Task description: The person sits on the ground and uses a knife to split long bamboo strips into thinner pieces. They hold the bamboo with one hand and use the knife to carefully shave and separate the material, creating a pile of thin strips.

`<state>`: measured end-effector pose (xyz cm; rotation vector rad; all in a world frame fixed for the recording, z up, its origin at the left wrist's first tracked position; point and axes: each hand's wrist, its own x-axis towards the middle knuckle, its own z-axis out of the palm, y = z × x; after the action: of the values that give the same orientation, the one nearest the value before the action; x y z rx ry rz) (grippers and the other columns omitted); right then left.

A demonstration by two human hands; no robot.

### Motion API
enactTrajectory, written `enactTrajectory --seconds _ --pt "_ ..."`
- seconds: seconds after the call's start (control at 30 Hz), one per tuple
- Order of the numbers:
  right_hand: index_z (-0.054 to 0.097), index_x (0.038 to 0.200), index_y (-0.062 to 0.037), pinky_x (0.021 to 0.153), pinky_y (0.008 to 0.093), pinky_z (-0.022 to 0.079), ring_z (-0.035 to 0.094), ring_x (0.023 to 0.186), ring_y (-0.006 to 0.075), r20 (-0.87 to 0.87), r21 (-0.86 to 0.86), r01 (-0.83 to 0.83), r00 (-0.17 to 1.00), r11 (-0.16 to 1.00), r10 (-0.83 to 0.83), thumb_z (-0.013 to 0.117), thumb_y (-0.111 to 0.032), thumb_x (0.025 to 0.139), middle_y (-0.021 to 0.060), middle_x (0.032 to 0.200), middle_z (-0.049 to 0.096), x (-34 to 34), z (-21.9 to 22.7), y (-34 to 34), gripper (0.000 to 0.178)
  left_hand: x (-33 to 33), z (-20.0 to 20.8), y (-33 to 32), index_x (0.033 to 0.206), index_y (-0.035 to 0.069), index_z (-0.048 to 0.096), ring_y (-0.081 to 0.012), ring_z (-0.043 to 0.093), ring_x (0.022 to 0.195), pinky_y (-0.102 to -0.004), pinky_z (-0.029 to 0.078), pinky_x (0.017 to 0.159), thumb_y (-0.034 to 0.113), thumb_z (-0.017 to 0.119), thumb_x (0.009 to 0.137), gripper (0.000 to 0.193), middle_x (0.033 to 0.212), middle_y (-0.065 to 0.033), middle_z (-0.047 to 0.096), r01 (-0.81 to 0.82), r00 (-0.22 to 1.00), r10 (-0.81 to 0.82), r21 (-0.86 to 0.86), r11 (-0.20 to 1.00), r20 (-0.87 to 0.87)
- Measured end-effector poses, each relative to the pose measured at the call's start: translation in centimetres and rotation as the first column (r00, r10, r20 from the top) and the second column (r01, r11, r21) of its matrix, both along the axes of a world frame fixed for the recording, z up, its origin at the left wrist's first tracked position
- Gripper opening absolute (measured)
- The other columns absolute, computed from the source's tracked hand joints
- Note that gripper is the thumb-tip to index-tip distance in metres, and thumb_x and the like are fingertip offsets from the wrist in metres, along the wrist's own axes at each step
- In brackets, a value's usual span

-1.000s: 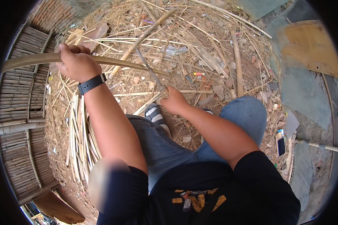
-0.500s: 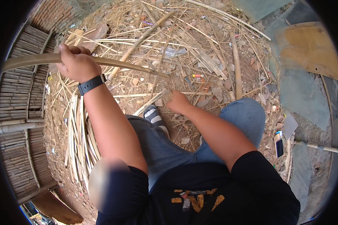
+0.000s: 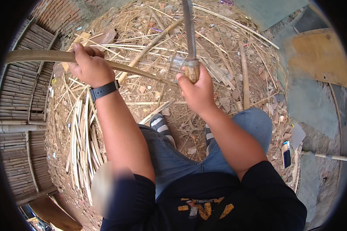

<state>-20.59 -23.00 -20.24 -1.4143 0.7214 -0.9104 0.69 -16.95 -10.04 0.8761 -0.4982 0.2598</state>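
My left hand (image 3: pixel 90 65) is closed round a long bamboo strip (image 3: pixel 138 71), which runs from the far left across to the middle. A dark watch circles that wrist. In my right hand (image 3: pixel 197 90) is a machete with a brownish handle (image 3: pixel 192 71). Its long, narrow blade (image 3: pixel 189 32) points up and away from me, past the top edge of the view. The strip's right end lies close to my right hand; whether they touch I cannot tell. Beside my left forearm, a heap of split bamboo strips (image 3: pixel 81 142) lies on the ground.
Bamboo poles (image 3: pixel 148 48), another pole (image 3: pixel 244 73), loose slivers and rubble cover the ground ahead. A slatted bamboo panel (image 3: pixel 21 92) stands at the left. Grey sheets (image 3: pixel 312 100) and a brown board (image 3: pixel 322 56) are at the right. A phone (image 3: pixel 286 156) lies near my right knee.
My right hand has risen from low near the strip's end, and the machete now shows upright in it. My left hand and the strip have shifted slightly right.
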Motion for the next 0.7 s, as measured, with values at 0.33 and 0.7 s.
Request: enactTrajectory --seconds 0.33,0.7 --pt "0.051 0.115 0.0017 0.079 0.0427 0.052 0.067 0.094 0.0373 -0.422 0.031 -0.227 0.880 0.973 0.219 0.069 -0.019 0.082 0.0256 0.095 0.066 0.5 -10.2 4.7 0.043 -0.7 0.2 -1.3 0.086 0.007 0.048 -0.0086 0.038 0.048 -0.0247 0.031 0.043 0.020 0.056 0.098 0.020 0.059 0.0006 0.042 -0.006 0.997 0.004 0.031 0.999 0.077" --pt "0.060 0.112 0.0015 0.075 0.0401 0.050 0.066 0.082 0.0298 -0.401 0.144 -0.124 0.900 0.982 0.172 0.069 -0.021 0.080 0.0171 0.091 0.067 2.4 -8.1 1.9 0.040 -0.4 0.2 -0.4 0.088 0.006 0.046 -0.0087 0.037 0.048 -0.0246 0.032 0.043 0.019 0.054 0.099 0.019 0.060 -0.0002 0.043 0.001 0.999 -0.001 0.010 1.000 0.032"
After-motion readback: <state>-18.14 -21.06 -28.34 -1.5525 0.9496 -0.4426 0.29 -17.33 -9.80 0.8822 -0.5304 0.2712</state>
